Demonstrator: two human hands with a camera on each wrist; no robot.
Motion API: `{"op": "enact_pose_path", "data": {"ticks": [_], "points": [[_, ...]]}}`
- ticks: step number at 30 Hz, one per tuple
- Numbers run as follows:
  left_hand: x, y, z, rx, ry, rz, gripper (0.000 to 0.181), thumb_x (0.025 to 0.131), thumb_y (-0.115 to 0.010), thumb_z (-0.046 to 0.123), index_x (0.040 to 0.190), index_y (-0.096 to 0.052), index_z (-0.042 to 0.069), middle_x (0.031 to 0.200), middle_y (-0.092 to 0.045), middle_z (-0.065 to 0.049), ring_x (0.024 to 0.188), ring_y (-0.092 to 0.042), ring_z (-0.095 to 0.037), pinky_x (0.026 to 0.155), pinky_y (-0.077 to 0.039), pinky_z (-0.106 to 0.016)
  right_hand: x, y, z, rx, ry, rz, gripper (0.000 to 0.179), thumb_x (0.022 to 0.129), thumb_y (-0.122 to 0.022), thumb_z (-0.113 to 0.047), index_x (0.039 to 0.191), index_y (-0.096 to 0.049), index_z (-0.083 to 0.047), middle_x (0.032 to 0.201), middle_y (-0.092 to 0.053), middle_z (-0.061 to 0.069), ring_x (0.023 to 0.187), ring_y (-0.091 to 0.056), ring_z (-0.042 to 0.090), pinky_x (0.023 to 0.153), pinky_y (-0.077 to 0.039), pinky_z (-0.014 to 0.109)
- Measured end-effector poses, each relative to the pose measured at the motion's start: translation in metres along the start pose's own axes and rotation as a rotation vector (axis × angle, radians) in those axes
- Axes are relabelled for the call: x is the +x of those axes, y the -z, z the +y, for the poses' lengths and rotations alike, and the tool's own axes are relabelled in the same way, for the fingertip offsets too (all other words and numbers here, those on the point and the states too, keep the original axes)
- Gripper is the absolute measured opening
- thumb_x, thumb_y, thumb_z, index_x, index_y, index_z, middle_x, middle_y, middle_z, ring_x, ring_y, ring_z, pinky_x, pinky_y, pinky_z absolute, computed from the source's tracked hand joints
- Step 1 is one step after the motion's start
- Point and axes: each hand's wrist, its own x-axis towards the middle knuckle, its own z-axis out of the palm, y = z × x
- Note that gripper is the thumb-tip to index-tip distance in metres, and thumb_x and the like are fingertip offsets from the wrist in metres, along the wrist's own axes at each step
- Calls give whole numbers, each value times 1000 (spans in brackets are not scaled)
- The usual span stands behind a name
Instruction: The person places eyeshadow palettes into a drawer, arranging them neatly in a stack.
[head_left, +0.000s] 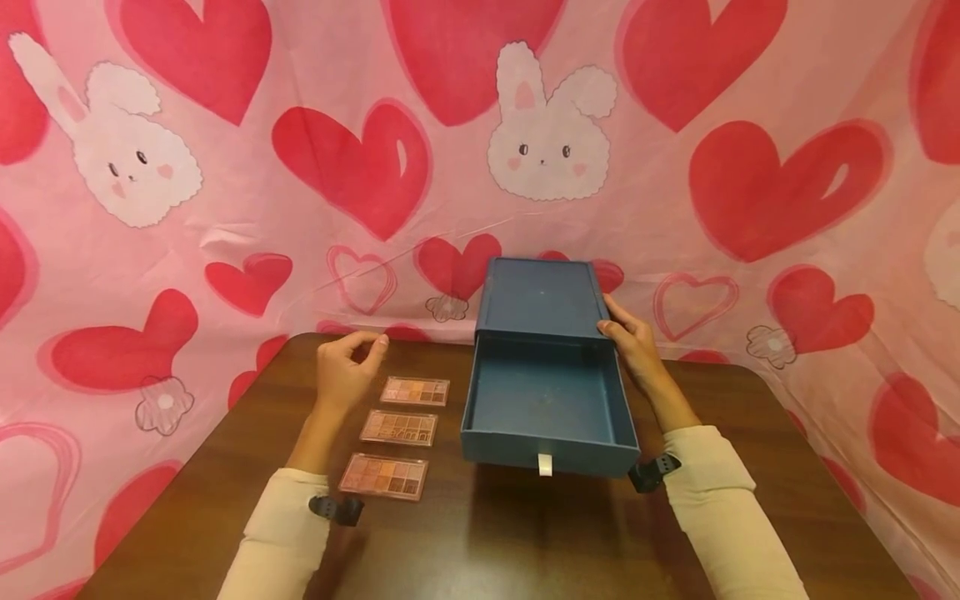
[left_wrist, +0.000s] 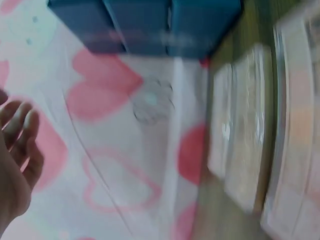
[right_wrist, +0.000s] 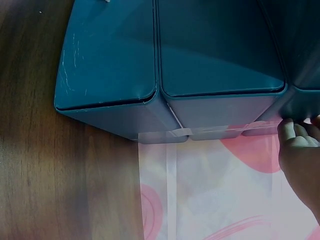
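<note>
While the right hand (head_left: 628,335) grips the blue case (head_left: 542,296), I see the left hand (head_left: 347,367), empty and loosely curled, nearer the palettes (head_left: 399,428), which lie crosswise left of the open drawer (head_left: 504,447).

I face a pink cloth (head_left: 461,185) that spreads behind the table (head_left: 225,475), printed with big red hearts (head_left: 360,171), white rabbits (head_left: 549,133) and small sketched flowers (head_left: 165,404) (a few hearts are mere outlines). It shows faint creases and runs past both sides of the table, whose brown top has wood grain and rounded far corners. Light leaves a pale sheen (head_left: 450,575) near me.
</note>
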Motion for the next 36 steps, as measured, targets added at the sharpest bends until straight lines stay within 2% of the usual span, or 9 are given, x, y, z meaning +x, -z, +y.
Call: {"op": "enact_pose_path", "data": {"ticks": [2,4,8,12,15,22,26,29,36], "points": [[5,4,-12,53,102,-95,11,89,-72,6,87,-77,-3,73,-75,-19,58,-54,9,58,-47,-10,1,0,-1,3,4,-3,60,100,-47,-5,157,-29,3,167,-26,18,127,-48,0,99,-45,6],[7,6,-24,124,177,-211,13,91,-72,11,92,-78,0,80,-77,-18,63,-60,1,62,-50,-15,1,-1,-1,4,6,-3,60,99,-47,-5,157,-29,3,167,-26,19,125,-49,-2,99,-45,6],[8,7,-49,261,253,-390,17,91,-72,22,97,-79,7,88,-78,-12,76,-67,-16,71,-52,-28,1,-1,0,-1,11,2,60,99,-46,-3,156,-29,4,166,-27,20,121,-51,-5,98,-45,6],[3,5,-73,320,331,-517,19,90,-72,27,100,-78,13,92,-78,-8,87,-70,-23,79,-54,-38,0,-1,1,-3,21,-7,60,99,-46,-3,156,-29,4,165,-27,21,117,-53,-8,97,-47,7],[-1,4,-87,329,383,-610,25,89,-73,29,107,-76,12,103,-78,-9,100,-71,-29,90,-55,-47,0,-1,1,0,24,-18,60,99,-46,-4,156,-29,4,165,-28,23,114,-56,-8,96,-49,8],[-4,-5,-105,275,428,-771,51,85,-80,26,127,-67,3,126,-71,-21,119,-66,-42,102,-50,-59,-1,0,-1,-9,22,-19,61,99,-45,-4,156,-29,3,166,-26,23,117,-53,-6,96,-47,7],[-3,-14,-110,225,419,-863,74,79,-87,23,141,-55,-1,141,-60,-27,133,-54,-50,112,-41,-64,0,1,-1,-16,26,-10,60,99,-45,-4,157,-29,3,166,-26,21,121,-50,-4,98,-46,7],[-5,-20,-112,242,417,-894,80,74,-91,24,142,-55,1,145,-56,-27,138,-46,-52,115,-35,-66,0,1,0,-17,24,-9,61,99,-45,-3,156,-29,4,166,-26,21,122,-50,-5,99,-45,6],[-9,-29,-118,278,410,-915,73,69,-94,20,134,-64,3,139,-61,-27,133,-54,-49,113,-42,-60,1,1,0,-25,18,-16,61,98,-47,-4,156,-30,2,166,-28,20,120,-51,-6,99,-46,7]]}}
